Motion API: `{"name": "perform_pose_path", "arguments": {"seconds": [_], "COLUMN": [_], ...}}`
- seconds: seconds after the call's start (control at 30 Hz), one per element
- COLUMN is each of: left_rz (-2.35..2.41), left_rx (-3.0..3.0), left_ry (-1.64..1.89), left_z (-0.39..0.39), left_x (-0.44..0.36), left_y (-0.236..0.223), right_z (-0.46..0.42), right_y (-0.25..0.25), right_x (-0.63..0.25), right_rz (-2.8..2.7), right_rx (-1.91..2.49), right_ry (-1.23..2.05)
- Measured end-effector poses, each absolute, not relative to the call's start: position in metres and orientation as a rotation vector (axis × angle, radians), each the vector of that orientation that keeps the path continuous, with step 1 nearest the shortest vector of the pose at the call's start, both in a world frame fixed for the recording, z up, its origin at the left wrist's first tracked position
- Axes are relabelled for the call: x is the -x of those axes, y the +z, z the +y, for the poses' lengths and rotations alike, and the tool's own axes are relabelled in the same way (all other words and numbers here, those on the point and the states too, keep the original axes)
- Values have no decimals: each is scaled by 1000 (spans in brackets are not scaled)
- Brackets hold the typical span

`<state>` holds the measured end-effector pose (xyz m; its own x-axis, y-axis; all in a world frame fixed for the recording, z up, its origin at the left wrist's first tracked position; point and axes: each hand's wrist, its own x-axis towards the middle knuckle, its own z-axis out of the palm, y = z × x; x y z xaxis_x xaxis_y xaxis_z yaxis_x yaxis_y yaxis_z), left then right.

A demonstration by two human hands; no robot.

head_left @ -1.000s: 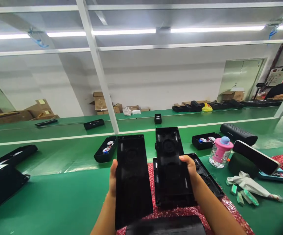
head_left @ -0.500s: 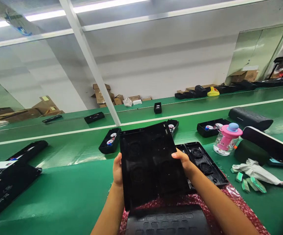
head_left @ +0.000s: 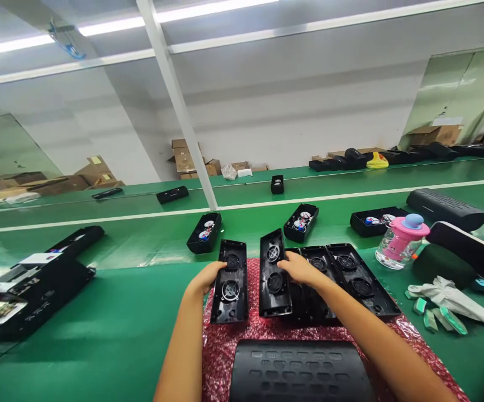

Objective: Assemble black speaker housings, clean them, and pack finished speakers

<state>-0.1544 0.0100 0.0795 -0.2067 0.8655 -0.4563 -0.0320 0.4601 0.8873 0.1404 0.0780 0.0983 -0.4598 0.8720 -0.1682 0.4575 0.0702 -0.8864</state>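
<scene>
Two black speaker housings lie open side up on a red bubble-wrap sheet (head_left: 225,352). My left hand (head_left: 204,278) grips the left edge of the left housing (head_left: 230,283), which shows two round speaker units. My right hand (head_left: 297,267) rests with fingers curled over the right edge of the second housing (head_left: 273,274). Right of it lie two more open black housings (head_left: 353,276), partly under my right forearm. A black grille cover (head_left: 300,371) sits nearest me on the sheet.
Small black trays with round parts (head_left: 204,232) (head_left: 301,222) (head_left: 371,220) stand on the green belt (head_left: 120,312). A pink-capped bottle (head_left: 400,240), black speakers (head_left: 447,207), white gloves (head_left: 451,298) and green bits lie right. Black devices (head_left: 32,282) sit left. A white post (head_left: 183,117) rises behind.
Both housings, held up back side toward me a second ago, have been turned over and lowered flat onto the bubble wrap. The camera tilted down slightly.
</scene>
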Motion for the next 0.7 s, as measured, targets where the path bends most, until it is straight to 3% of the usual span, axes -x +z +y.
{"name": "perform_pose_path", "arguments": {"seconds": [0.17, 0.5, 0.7], "left_rz": [1723, 2124, 2142], "left_rx": [-856, -1129, -1302], "left_ry": [716, 494, 421], "left_z": [9, 25, 27], "left_x": [159, 183, 184], "left_y": [60, 44, 46], "right_z": [59, 51, 56], "right_y": [91, 71, 66], "right_x": [-96, -87, -84], "right_rz": [-2229, -2577, -2677], "right_rx": [1492, 1701, 1679], "right_ry": [1260, 547, 385]}}
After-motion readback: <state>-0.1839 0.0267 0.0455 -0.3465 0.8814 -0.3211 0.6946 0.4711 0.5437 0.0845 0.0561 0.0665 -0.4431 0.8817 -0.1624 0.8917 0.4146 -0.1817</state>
